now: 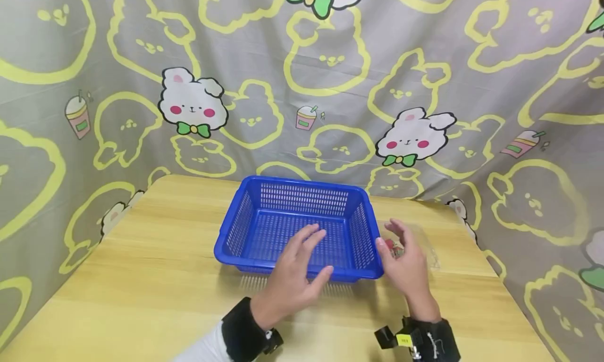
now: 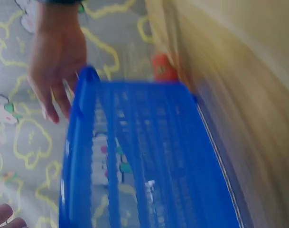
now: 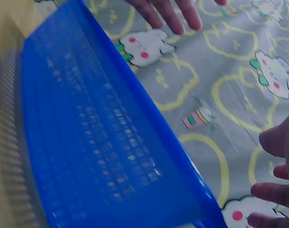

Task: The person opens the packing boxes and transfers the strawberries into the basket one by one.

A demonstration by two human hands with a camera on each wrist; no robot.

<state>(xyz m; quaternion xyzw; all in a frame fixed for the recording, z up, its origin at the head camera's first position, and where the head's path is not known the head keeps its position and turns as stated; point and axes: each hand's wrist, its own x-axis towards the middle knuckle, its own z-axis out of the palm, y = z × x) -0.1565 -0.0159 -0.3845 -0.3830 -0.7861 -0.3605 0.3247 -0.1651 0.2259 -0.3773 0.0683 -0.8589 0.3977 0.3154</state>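
Note:
A blue plastic basket [image 1: 302, 273] with slotted walls and a mesh floor stands upright on the table. Over its front rim hangs my left hand [image 1: 294, 278], fingers spread and nearly straight, holding nothing. My right hand [image 1: 408, 262] is just beyond the basket's right side, thumb near the rim, fingers bent loosely; whether the thumb touches the rim I cannot tell. Behind that hand is a small red thing [image 1: 390, 244] with bits of green, partly hidden. In the left wrist view it appears as a blurred red shape [image 2: 163, 68] beyond the basket.
A wooden table [image 1: 141, 278] carries the basket. Something clear and thin, like plastic [image 1: 431, 252], lies to the right of the right hand. A grey curtain [image 1: 255, 53] with cartoon rabbits encloses the back and both sides. Black bands [image 1: 243, 328] sit on the wrists.

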